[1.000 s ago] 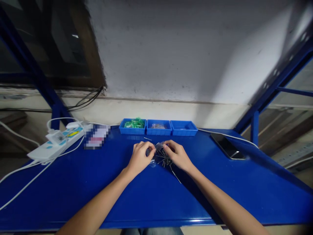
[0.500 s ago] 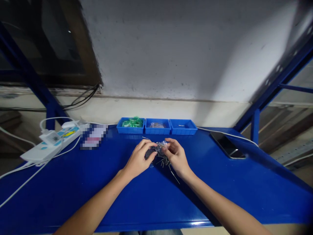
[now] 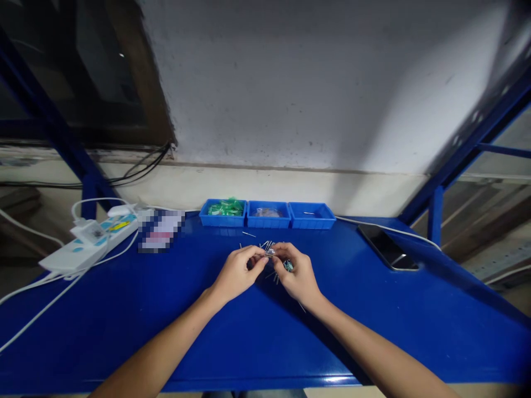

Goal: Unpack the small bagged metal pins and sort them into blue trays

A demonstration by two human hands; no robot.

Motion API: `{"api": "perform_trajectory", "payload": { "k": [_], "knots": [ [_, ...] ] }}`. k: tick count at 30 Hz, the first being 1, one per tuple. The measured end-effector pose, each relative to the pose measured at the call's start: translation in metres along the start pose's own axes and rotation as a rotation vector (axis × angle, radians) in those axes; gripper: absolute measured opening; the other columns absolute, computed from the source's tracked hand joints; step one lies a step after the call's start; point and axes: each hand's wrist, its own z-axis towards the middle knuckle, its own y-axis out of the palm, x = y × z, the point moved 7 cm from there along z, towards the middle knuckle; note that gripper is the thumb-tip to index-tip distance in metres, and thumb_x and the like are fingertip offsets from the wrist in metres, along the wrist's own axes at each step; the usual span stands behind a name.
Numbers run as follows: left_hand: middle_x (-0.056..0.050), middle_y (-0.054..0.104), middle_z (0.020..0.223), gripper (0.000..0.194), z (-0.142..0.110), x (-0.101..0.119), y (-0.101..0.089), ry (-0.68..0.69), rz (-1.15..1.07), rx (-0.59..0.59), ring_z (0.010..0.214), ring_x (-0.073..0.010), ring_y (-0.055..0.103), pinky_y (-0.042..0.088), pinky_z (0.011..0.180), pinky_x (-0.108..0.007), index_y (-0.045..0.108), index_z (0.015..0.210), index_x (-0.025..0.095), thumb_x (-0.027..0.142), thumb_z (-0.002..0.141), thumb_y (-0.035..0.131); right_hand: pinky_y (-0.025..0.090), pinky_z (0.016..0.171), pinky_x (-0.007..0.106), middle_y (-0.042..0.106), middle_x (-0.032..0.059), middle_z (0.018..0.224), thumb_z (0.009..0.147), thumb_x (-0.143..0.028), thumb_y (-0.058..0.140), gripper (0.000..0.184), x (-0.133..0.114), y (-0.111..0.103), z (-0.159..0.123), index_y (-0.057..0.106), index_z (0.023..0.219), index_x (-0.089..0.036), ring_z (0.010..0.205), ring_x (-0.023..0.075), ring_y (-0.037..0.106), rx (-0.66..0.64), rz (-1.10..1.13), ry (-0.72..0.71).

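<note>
My left hand (image 3: 238,272) is closed, thumb and fingertips pinched on one edge of a small clear plastic bag (image 3: 270,252). From the other side my right hand (image 3: 299,275) pinches the same bag; a crumpled, greenish, shiny part of it shows under the right fingers. Just beneath and behind the hands, thin metal rods (image 3: 269,244) lie in a loose pile on the blue table (image 3: 232,342), partly hidden by the fingers. A single thin rod (image 3: 249,234) lies apart, beyond the left hand.
Three blue bins stand along the wall: one with green packets (image 3: 226,208), one with clear packets (image 3: 267,212), and the right bin (image 3: 312,223) with a thin rod. A white power strip (image 3: 89,243) with cables is at left, a phone (image 3: 388,249) at right.
The bag, earlier spread low over the rods, is now bunched between both hands' fingertips. More of the rods' far side shows. A thin rod now shows in the right bin.
</note>
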Motion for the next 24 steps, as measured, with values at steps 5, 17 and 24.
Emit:
{"api": "perform_trajectory", "payload": {
  "k": [5,17,24],
  "knots": [
    [-0.001,0.067,0.085,0.014,0.000,-0.002,-0.001,0.001,0.029,0.004,0.077,-0.0147,0.062,0.048,0.070,-0.026,0.060,0.091,0.021,0.023,0.087,0.047,0.049,0.069,0.027,0.066,0.0026,0.081,0.069,-0.007,0.040,0.028,0.000,-0.001,0.000,0.056,0.088,-0.019,0.074,0.0151,0.063,-0.034,0.022,-0.035],
    [-0.003,0.065,0.095,0.020,-0.004,0.022,-0.024,0.302,0.117,0.211,0.093,-0.0158,0.057,0.045,0.084,-0.031,0.062,0.094,0.021,0.011,0.086,0.047,0.042,0.058,0.025,0.056,-0.0023,0.063,0.066,-0.039,0.071,0.037,0.016,0.015,0.002,0.055,0.091,-0.017,0.058,0.0119,0.054,-0.140,0.738,0.480],
    [-0.005,0.061,0.099,0.047,-0.002,-0.007,-0.009,0.015,0.010,0.093,0.084,-0.0154,0.059,0.047,0.078,-0.032,0.034,0.131,0.022,0.023,0.087,0.048,0.043,0.061,0.026,0.056,-0.0015,0.067,0.069,-0.036,0.068,0.029,0.021,-0.003,0.005,0.057,0.088,-0.016,0.060,0.0119,0.053,0.046,0.445,0.323]
  ]
}}
